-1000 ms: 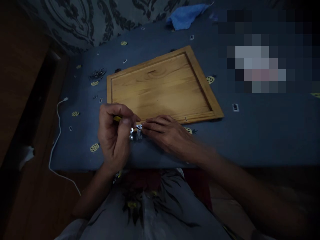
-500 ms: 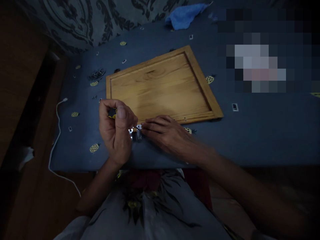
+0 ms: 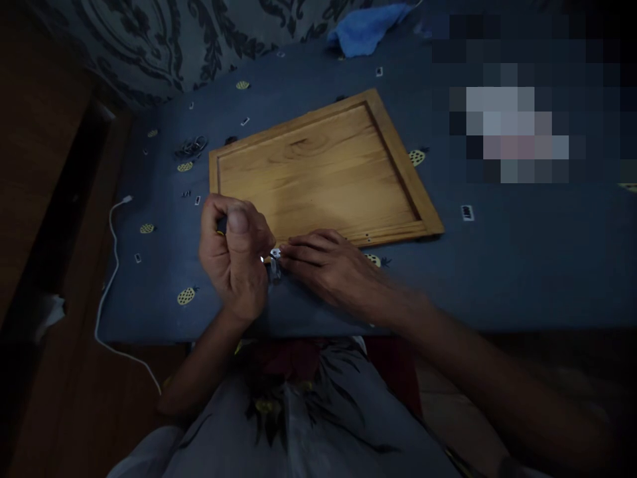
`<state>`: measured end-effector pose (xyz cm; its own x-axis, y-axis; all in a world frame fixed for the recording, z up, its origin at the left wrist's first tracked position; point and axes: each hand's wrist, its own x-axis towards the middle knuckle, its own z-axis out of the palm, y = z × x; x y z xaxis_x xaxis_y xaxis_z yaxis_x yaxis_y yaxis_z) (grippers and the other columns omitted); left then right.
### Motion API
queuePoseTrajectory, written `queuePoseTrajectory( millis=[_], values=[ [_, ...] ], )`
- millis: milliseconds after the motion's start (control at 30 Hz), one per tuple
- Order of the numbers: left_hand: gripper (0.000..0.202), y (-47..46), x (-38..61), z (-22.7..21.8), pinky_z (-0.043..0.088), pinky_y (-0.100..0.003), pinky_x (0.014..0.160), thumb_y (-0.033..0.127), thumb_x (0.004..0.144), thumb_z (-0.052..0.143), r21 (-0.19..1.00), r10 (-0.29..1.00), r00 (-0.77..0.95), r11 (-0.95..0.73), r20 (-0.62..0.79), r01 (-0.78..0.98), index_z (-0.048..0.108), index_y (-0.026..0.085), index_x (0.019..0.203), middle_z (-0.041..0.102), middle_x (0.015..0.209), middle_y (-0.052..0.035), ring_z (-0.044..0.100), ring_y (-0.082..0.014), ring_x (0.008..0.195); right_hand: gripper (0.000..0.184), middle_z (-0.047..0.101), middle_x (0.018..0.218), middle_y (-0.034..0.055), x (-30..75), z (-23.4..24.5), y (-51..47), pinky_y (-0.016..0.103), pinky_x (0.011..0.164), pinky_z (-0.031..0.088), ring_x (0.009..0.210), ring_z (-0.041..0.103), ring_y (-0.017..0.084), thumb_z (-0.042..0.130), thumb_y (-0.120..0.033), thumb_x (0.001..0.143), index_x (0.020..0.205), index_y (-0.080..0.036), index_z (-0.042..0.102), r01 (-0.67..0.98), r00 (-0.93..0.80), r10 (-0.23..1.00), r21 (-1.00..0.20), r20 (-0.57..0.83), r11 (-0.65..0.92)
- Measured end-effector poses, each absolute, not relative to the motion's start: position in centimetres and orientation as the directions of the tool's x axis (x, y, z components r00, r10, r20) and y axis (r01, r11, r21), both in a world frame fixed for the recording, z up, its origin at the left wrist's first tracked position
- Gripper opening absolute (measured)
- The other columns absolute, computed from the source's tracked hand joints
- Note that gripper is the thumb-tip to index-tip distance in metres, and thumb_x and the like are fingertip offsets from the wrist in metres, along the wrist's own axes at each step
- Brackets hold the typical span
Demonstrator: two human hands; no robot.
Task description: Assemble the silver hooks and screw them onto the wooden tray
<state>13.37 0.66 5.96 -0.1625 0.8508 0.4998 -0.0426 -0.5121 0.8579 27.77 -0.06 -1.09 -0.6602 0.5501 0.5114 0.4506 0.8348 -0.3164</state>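
Observation:
My left hand is closed in a fist around a screwdriver, mostly hidden, with a bit of yellow and black handle showing. Its thin dark tip points right at a small shiny metal hinge on the near edge of a framed wooden panel. Fingers outstretched and lying flat, my right hand rests on the panel's near edge, fingertips against the hinge. The panel lies tilted to the table's edge, with small screw holes farther right along its near rail.
A dark blue cloth with pineapple prints covers the table. Small screws and a dark tangled heap lie left of the panel. A white cable runs down the left side. A blue rag lies at the back.
My left fist has turned slightly and shifted a little right, covering more of the screwdriver handle and part of the hinge. My right hand stays in place.

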Motion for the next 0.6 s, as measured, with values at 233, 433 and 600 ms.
queuePoseTrajectory(
  millis=[233,433,600],
  values=[
    [0.041,0.8,13.0,6.1,0.03,-0.025,0.04,0.054,0.097,0.065,0.847,0.841,-0.175,-0.529,0.513,-0.06,0.046,0.025,0.075,0.032,0.056,0.0057,0.031,-0.0099,0.044,0.029,0.076,0.125,0.0082,27.8,-1.1,0.0,0.042,0.098,0.048,0.122,0.064,0.025,0.052,-0.018,0.102,0.127,-0.016,0.067,0.452,-0.659,0.534,-0.289,0.53,0.844],
    [0.035,0.5,12.1,7.0,0.038,-0.022,0.046,0.046,0.095,0.07,0.834,0.831,-0.299,-0.528,0.468,-0.163,0.055,0.022,0.075,0.04,0.061,0.005,0.036,-0.0086,0.051,0.031,0.074,0.13,0.0094,27.9,-1.2,0.0,0.043,0.101,0.048,0.125,0.062,0.025,0.053,-0.016,0.102,0.129,-0.014,0.067,0.448,-0.658,0.544,-0.31,0.521,0.839],
    [0.031,0.1,11.5,7.4,0.039,-0.024,0.05,0.041,0.097,0.069,0.836,0.843,-0.325,-0.507,0.429,-0.21,0.06,0.021,0.075,0.043,0.063,0.0037,0.038,-0.0088,0.053,0.031,0.073,0.132,0.007,28.0,-1.3,0.0,0.043,0.104,0.047,0.125,0.061,0.025,0.052,-0.018,0.103,0.13,-0.016,0.066,0.452,-0.664,0.54,-0.298,0.517,0.841]
  ],
)
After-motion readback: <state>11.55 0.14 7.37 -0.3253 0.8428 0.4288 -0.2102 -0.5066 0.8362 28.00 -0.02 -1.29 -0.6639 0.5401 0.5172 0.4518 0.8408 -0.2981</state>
